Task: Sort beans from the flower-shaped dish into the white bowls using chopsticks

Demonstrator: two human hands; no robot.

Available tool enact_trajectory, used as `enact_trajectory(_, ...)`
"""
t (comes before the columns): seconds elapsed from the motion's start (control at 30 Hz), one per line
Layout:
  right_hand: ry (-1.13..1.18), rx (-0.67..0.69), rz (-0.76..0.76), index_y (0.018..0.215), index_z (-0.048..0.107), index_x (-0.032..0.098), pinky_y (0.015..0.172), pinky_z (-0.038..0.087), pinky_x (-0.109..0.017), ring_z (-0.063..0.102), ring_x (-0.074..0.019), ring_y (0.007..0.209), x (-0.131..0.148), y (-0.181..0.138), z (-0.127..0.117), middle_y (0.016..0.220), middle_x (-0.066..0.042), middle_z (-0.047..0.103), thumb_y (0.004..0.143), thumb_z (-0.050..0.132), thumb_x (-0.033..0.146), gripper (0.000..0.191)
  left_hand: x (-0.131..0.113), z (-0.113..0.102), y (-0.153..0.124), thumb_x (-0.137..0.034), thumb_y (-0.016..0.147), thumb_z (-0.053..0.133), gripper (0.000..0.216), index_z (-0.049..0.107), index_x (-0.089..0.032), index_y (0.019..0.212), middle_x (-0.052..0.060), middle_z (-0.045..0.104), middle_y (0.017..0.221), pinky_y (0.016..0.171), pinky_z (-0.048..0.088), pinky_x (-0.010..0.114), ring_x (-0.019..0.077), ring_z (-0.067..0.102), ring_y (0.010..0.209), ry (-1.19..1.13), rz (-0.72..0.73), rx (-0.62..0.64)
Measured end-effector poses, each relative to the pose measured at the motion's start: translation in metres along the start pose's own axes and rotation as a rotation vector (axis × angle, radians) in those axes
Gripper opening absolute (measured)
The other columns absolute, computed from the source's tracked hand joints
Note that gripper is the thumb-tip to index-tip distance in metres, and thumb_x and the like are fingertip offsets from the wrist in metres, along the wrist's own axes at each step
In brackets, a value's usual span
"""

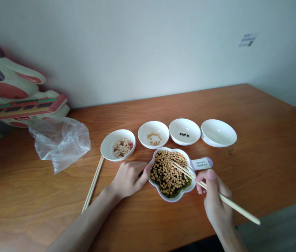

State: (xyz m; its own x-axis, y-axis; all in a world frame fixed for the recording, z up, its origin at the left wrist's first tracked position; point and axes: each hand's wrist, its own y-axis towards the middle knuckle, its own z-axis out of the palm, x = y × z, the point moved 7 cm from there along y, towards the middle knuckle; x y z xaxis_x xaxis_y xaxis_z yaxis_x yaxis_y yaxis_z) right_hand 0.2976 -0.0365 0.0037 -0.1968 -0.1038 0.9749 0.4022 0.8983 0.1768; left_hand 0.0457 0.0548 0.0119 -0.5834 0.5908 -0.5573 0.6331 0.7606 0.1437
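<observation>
A flower-shaped bowl (pixel 187 190) of mixed yellow, black and green beans sits near the table's front edge. My left hand (pixel 128 178) rests on the table with its thumb against the bowl's left rim. My right hand (pixel 215 199) grips a pair of wooden chopsticks (pixel 216 193), whose tips reach into the beans. Behind the bowl stand several small white bowls: one with peanuts (pixel 118 144), one with a few yellow beans (pixel 153 134), one with three black beans (pixel 184 131), and one with nothing in it (pixel 218 133).
A second pair of chopsticks (pixel 92 184) lies on the wooden table (pixel 268 140) left of my left hand. A crumpled clear plastic bag (pixel 60 141) lies at the left, in front of a cartoon animal toy (pixel 14 94) by the wall. A small label (pixel 202 163) lies by the flower bowl.
</observation>
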Motion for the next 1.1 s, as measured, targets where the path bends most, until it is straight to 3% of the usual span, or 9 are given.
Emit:
enact_trajectory(0.3, 0.13, -0.104, 0.141, 0.071, 0.065, 0.021, 0.058, 0.042, -0.031, 0.053, -0.0172, 0.057, -0.012, 0.003, 0.002, 0.06, -0.002, 0.057, 0.11, 0.04, 0.056, 0.059, 0.001, 0.001, 0.0, -0.034, 0.111, 0.036, 0.046, 0.048, -0.018, 0.07, 0.001, 0.061, 0.068, 0.061, 0.034, 0.028, 0.0122, 0.052, 0.059, 0.006, -0.009, 0.005)
enact_trajectory(0.8, 0.445, -0.206, 0.237, 0.072, 0.061, 0.021, 0.057, 0.04, -0.027, 0.046, -0.0143, 0.054, -0.017, 0.017, 0.008, 0.053, 0.003, 0.049, 0.108, 0.048, 0.052, 0.049, 0.001, 0.002, 0.001, -0.033, 0.111, 0.036, 0.044, 0.047, -0.018, 0.071, 0.001, 0.06, 0.068, 0.061, 0.033, 0.028, 0.0122, 0.052, 0.06, -0.006, -0.007, 0.004)
enact_trajectory(0.93, 0.442, -0.163, 0.223, 0.069, 0.06, 0.021, 0.055, 0.039, -0.027, 0.044, -0.0142, 0.053, -0.014, 0.017, 0.003, 0.054, 0.002, 0.048, 0.106, 0.05, 0.055, 0.052, 0.001, 0.002, 0.0, -0.033, 0.111, 0.036, 0.044, 0.049, -0.018, 0.072, 0.001, 0.062, 0.069, 0.062, 0.034, 0.028, 0.0125, 0.054, 0.061, 0.005, -0.001, 0.008)
enact_trajectory(1.1, 0.375, -0.063, 0.132, 0.073, 0.064, 0.022, 0.065, 0.046, -0.032, 0.057, -0.019, 0.065, 0.0, 0.006, 0.007, 0.068, -0.002, 0.058, 0.104, 0.026, 0.075, 0.072, 0.003, 0.003, 0.0, -0.034, 0.111, 0.036, 0.045, 0.049, -0.018, 0.071, 0.001, 0.061, 0.068, 0.062, 0.034, 0.028, 0.0121, 0.054, 0.061, 0.03, -0.026, 0.01)
